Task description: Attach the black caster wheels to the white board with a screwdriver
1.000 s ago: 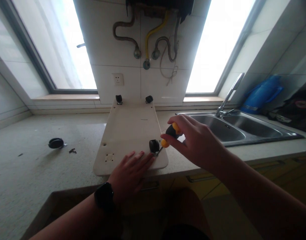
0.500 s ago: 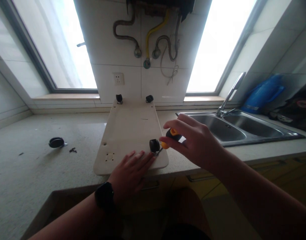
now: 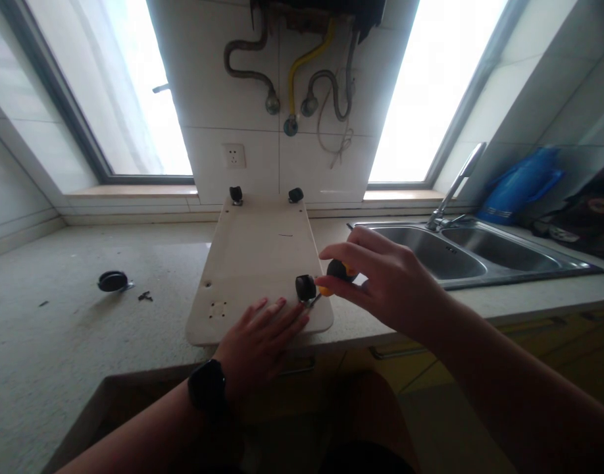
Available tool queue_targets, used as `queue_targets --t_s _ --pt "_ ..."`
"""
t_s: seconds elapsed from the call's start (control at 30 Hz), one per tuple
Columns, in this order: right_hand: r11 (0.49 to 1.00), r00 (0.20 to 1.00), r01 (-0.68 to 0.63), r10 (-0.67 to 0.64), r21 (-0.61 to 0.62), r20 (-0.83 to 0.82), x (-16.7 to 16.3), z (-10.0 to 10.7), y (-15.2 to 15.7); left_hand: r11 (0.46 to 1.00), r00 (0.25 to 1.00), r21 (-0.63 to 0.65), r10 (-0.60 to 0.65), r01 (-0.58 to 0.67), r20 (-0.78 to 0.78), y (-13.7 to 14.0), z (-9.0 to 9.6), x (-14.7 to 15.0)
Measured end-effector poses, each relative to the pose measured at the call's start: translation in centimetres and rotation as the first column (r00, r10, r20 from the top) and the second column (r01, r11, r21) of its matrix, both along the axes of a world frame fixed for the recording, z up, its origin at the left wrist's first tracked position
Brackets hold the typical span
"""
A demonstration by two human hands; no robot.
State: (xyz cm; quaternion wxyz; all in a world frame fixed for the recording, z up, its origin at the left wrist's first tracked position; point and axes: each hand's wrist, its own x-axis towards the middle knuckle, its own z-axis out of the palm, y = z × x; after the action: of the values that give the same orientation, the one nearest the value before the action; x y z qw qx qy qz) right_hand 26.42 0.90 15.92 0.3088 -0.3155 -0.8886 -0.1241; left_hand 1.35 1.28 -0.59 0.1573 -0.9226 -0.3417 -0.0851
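A pale board [image 3: 262, 257] with rounded corners lies on the counter, casters facing up. My right hand [image 3: 381, 276] grips a black and yellow screwdriver [image 3: 337, 271], its shaft slanting down to the base of the near right caster [image 3: 306, 288]. Whether the tip sits in a screw is too small to tell. Spread flat on the board's near edge, my left hand [image 3: 262, 332] has its fingertips beside that caster's base. Two more casters, a left one [image 3: 236, 195] and a right one [image 3: 295, 195], stand at the far end. Screw holes show at the near left corner.
A loose caster [image 3: 113, 282] lies on the counter [image 3: 75, 329] at left, near a small pile of screws [image 3: 145, 296]. At right are a double steel sink [image 3: 484, 268] with a faucet [image 3: 454, 187] and a blue jug [image 3: 522, 184]. A tiled wall rises behind the board.
The screwdriver handle has turned about its axis in my right hand, so its yellow patch shows differently. My left hand and the board stay put.
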Motion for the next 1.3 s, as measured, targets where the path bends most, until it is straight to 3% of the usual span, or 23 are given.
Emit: queue_targets --t_s 0.07,0.13,0.27,0.33,0.4,0.5,0.57,0.67,0.77,0.83,0.9,1.0,1.1,1.17,1.23,1.3 --pt "0.993 0.995 0.103 -0.103 0.050 0.009 0.0 0.0 0.0 1.000 1.000 0.002 -0.002 0.002 0.004 0.0 0.0 0.0" --pt "0.992 0.992 0.130 -0.130 0.009 0.009 0.0 0.1 -0.2 1.000 1.000 0.007 -0.008 0.008 0.009 0.0 0.0 -0.1" --pt "0.977 0.998 -0.059 0.057 -0.206 -0.013 0.4 0.0 -0.5 1.000 1.000 0.014 -0.010 0.010 0.014 -0.1 0.0 -0.1" --pt "0.966 0.994 -0.109 0.108 -0.236 -0.016 0.5 -0.2 -0.5 1.000 1.000 0.009 -0.004 0.004 0.015 -0.1 -0.1 -0.1" --pt "0.977 0.996 -0.084 0.081 -0.196 -0.023 0.5 -0.4 -0.3 1.000 1.000 0.003 0.002 -0.002 0.012 -0.1 -0.1 -0.1" --pt "0.999 0.998 0.039 -0.040 -0.025 -0.043 0.2 -0.6 0.1 1.000 1.000 0.004 0.000 0.000 0.009 -0.1 0.0 -0.1" --pt "0.986 0.989 0.143 -0.141 0.085 -0.035 0.0 -0.7 0.3 1.000 1.000 0.006 -0.004 0.004 0.007 -0.1 0.1 -0.1" --pt "0.974 0.979 0.203 -0.202 0.097 -0.015 0.0 -0.6 0.3 1.000 1.000 0.009 -0.006 0.006 0.008 -0.1 0.1 -0.1" --pt "0.994 0.999 0.022 -0.027 -0.112 -0.044 0.3 -0.6 0.0 1.000 1.000 0.010 -0.004 0.004 0.012 -0.1 0.0 -0.2" --pt "0.961 0.990 -0.123 0.103 -0.248 -0.092 0.4 -0.6 -0.2 1.000 1.000 0.009 -0.005 0.005 0.012 -0.1 -0.1 -0.2" --pt "0.943 0.980 -0.188 0.164 -0.276 -0.108 0.3 -0.6 -0.3 1.000 1.000 0.009 -0.006 0.006 0.012 -0.1 -0.1 -0.2" --pt "0.981 0.989 -0.138 0.130 -0.134 -0.062 0.1 -0.7 -0.2 1.000 1.000 0.007 -0.004 0.004 0.010 -0.2 0.0 -0.1" --pt "0.997 0.999 0.051 -0.050 0.051 -0.015 -0.2 -0.7 -0.1 1.000 1.000 0.002 0.003 -0.003 0.010 -0.1 0.1 -0.1" --pt "0.984 0.989 0.149 -0.148 0.096 -0.008 -0.3 -0.6 -0.2 1.000 1.000 -0.001 0.004 -0.004 0.005 -0.1 0.1 0.0" --pt "0.994 0.994 0.111 -0.111 0.014 -0.007 -0.2 -0.4 -0.5 1.000 1.000 -0.004 0.001 -0.001 0.001 -0.1 0.1 0.0" --pt "0.988 0.999 -0.031 0.029 -0.152 -0.013 0.0 -0.1 -0.7 1.000 1.000 -0.004 0.000 0.000 -0.001 -0.1 0.1 0.0"
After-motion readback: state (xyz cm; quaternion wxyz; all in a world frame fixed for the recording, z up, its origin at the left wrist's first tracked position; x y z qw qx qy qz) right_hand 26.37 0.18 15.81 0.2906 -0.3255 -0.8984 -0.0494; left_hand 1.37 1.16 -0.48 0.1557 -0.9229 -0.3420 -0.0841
